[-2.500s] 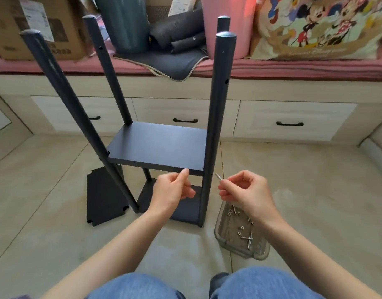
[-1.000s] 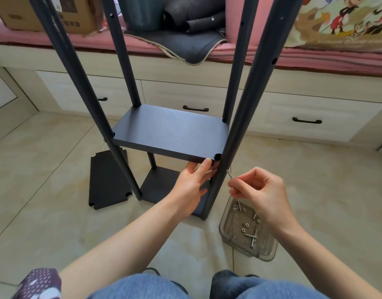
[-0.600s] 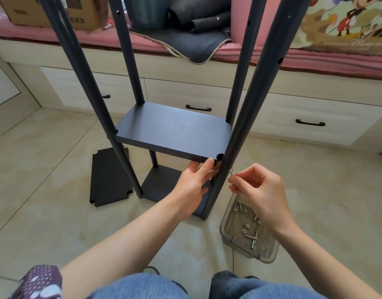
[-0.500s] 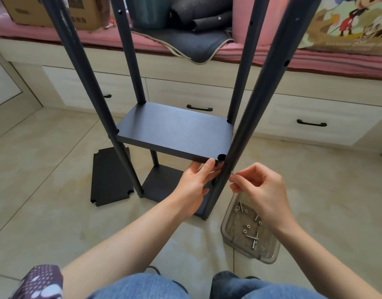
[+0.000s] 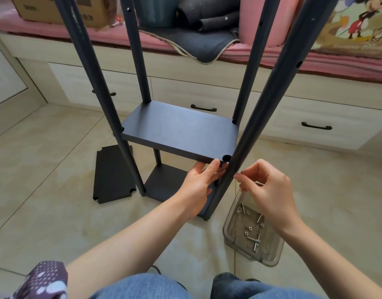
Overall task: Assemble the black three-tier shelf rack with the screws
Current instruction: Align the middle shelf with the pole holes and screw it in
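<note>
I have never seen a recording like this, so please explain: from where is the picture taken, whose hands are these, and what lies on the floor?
The camera sits on a person's head and looks down at their own two bare hands; no machine is present. They are building a black shelf rack standing on a tiled floor. The left hand supports the middle shelf from below at its near corner. The right hand pinches something small against the near right pole, probably a screw, though it is hidden. Beside the rack lie a spare shelf board and a clear plastic tray with screws.
</note>
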`<state>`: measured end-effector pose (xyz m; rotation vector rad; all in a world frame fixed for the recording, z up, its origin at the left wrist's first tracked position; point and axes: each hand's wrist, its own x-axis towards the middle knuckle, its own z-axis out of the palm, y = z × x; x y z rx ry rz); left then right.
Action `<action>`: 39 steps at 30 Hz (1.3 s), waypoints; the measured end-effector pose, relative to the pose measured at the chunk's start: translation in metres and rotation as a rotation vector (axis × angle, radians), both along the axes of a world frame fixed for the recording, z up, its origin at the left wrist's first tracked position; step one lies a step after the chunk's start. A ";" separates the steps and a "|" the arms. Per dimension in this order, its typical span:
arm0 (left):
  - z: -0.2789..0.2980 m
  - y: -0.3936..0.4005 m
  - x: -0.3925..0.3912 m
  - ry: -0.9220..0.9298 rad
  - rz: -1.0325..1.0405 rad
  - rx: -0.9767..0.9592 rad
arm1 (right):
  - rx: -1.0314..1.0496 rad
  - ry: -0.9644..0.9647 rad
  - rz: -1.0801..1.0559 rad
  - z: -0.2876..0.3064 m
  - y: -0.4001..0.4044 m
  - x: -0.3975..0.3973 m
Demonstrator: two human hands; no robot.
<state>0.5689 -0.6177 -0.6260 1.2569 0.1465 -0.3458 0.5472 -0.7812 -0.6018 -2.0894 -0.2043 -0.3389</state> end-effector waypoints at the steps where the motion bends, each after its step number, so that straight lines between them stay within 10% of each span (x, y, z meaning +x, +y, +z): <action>1: 0.000 0.000 0.000 0.002 0.002 -0.003 | -0.010 -0.019 -0.002 -0.001 0.001 -0.002; 39: 0.000 0.004 0.000 -0.004 -0.010 0.025 | -0.048 0.094 0.142 0.008 0.002 0.019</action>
